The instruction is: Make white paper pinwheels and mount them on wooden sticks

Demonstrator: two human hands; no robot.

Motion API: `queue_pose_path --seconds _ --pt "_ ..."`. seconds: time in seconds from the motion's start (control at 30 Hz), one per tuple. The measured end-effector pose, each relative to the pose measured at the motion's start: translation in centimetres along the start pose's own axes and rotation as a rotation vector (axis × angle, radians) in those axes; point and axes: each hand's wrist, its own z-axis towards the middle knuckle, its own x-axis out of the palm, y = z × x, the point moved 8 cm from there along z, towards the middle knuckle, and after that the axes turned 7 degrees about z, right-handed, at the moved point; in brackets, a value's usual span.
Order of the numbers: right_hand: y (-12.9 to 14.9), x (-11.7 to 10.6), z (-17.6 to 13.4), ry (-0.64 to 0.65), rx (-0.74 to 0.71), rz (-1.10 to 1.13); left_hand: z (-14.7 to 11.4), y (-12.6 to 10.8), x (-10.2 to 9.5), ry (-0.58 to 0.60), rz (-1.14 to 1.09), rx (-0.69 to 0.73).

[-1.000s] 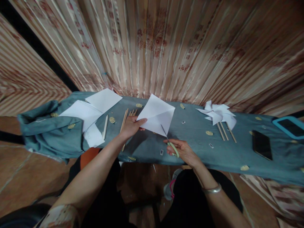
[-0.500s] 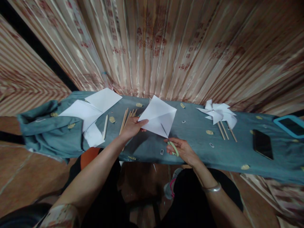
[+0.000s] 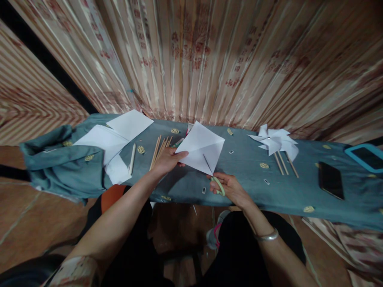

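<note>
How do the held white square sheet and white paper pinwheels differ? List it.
The white square paper sheet is in the left hand; the white paper pinwheels lie on the teal cloth. The sheet is nearly flat; the pinwheels have bent blades and wooden sticks. Both are white paper.

No text could be read, since both the small label [image 3: 204,190] just left of the right fingers [image 3: 220,175] and the printed curtain [image 3: 194,59] beyond them were shown too blurred.

Paper square [image 3: 202,145] was white, scissors [image 3: 221,187] pale-green-handled. Tablecloth [image 3: 239,189] was grey-teal with yellow motifs; curtain [image 3: 185,63] beige-pink, reddish floral print. Phone [image 3: 330,180] was black, tablet [image 3: 368,157] blue-edged.
</note>
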Motion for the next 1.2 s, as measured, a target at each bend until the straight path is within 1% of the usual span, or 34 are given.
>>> queue_pose_path --seconds 0.2,0.43,0.6,0.8,1.03,1.2 --pt "-0.14 -0.09 -0.02 -0.010 0.012 0.005 -0.18 -0.31 0.05 0.007 -0.010 0.001" --pt "0.20 0.15 -0.15 0.002 -0.003 -0.019 -0.15 -0.03 0.25 0.028 -0.001 -0.009" --pt "0.05 -0.05 -0.07 -0.014 -0.005 0.000 -0.25 -0.10 0.35 0.039 -0.016 -0.008" --pt "-0.01 -0.01 -0.04 0.010 -0.011 -0.012 -0.27 -0.14 0.39 0.039 -0.008 -0.013" --pt "-0.26 -0.28 -0.08 -0.030 0.014 0.030 -0.20 -0.09 0.42 0.033 -0.026 -0.021" --pt "-0.49 -0.51 0.06 -0.037 0.014 0.038 -0.31 -0.18 0.57 0.054 -0.023 -0.022"
